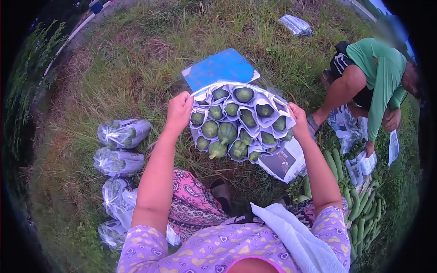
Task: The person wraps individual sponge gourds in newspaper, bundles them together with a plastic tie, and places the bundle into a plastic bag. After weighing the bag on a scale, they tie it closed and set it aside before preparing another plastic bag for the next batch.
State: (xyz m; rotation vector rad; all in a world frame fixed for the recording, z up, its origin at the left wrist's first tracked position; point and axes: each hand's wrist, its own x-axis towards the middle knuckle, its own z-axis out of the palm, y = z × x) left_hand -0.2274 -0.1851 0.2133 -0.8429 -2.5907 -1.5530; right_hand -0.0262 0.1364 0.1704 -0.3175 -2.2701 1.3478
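Both my hands hold up a clear plastic bag [214,85] by its open rim. My left hand [180,108] is closed on the rim's left corner, and my right hand [297,116] grips the right corner. Stretched wide between them, the mouth shows several green gourds [227,133] end-on, each wrapped in paper. A sheet of newspaper [286,161] lies below the bag on its right side. The lower part of the bag is hidden behind its contents.
Several filled plastic bags [119,162] lie on the grass to my left. A blue flat-topped object [221,68] stands ahead. At right, a crouching person in a green shirt [380,68] handles newspaper [362,164] beside piled long green gourds [364,204]. A silvery bundle [296,25] lies farther off.
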